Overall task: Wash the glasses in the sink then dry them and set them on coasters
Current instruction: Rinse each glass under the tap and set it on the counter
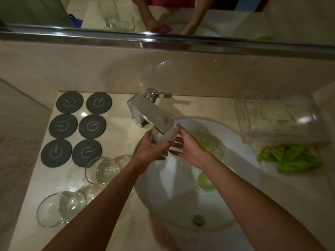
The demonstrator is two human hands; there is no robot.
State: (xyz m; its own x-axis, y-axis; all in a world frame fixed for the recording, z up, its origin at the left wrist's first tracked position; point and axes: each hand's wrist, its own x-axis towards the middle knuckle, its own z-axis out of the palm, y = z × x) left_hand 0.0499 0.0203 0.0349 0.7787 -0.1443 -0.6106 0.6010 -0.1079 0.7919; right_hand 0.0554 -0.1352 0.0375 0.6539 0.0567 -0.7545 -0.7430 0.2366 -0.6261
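Observation:
Under the chrome faucet (150, 110) my left hand (151, 151) grips a clear glass (164, 135) held over the white sink (181, 205). My right hand (188, 144) is beside it with fingers spread straight, the fingertips touching the glass's right side. Two more glasses (210, 143) (205, 181) lie in the basin with yellowish liquid around them. Two glasses (101, 169) (58, 209) lie on the counter to the left of the sink. Several dark round coasters (78, 126) sit in two rows at the back left, with nothing on them.
A crumpled green cloth (290, 158) lies on the counter right of the sink. Behind it stands a clear plastic box (275, 116). A mirror with a metal ledge (163, 40) runs along the back wall. The drain (199, 219) is at the basin's near side.

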